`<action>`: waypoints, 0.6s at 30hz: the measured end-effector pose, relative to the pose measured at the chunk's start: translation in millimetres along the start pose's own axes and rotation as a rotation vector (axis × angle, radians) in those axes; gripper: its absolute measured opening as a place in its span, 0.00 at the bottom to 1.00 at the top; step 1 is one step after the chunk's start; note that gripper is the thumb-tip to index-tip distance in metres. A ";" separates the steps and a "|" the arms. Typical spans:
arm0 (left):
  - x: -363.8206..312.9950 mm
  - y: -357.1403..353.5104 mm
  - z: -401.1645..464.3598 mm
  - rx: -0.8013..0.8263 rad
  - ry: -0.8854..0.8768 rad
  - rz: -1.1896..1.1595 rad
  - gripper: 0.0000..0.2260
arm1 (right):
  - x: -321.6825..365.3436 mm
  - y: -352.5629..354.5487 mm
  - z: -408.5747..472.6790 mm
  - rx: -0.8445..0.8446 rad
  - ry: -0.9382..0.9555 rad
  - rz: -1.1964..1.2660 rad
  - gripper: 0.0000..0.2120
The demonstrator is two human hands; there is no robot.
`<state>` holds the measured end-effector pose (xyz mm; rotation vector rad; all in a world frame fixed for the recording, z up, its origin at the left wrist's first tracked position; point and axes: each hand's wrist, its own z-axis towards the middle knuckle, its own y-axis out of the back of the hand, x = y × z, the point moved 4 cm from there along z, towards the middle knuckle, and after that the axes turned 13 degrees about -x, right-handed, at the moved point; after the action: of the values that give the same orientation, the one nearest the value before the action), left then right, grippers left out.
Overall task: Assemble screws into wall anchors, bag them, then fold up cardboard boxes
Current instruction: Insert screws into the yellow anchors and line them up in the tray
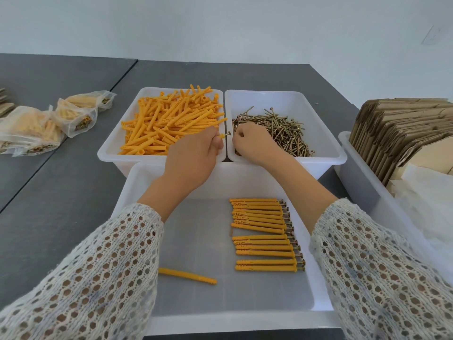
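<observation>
the assembly step is judged to be in hand. an orange anchor with a screw head at its end is gripped by the curled fingers of the left hand, over the gap between the anchor bin and the screw bin. the right hand is set on the loose screws; whether one is pinched cannot be told. finished pairs are laid in rows in the near tray. next, the held pair is likely to be added there.

grey tabletop w/ seam, white wall behind, crumpled white plastic sheet far right
</observation>
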<state>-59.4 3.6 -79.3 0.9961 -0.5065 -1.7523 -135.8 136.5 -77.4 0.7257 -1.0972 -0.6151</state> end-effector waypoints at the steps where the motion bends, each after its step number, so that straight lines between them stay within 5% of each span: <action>1: -0.2 0.1 -0.2 -0.004 -0.010 0.007 0.13 | 0.3 0.4 0.5 0.031 0.014 -0.018 0.09; 10: -0.1 -2.0 0.8 -0.022 -0.030 0.006 0.13 | -2.1 0.2 3.0 0.199 0.027 0.059 0.07; 18: -3.1 -3.8 -0.7 -0.055 -0.058 0.050 0.14 | -5.0 -7.1 2.6 0.164 0.061 0.056 0.12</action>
<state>-60.5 8.0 -81.2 0.8895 -0.5130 -1.7449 -140.6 135.3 -85.0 0.8472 -1.1168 -0.4560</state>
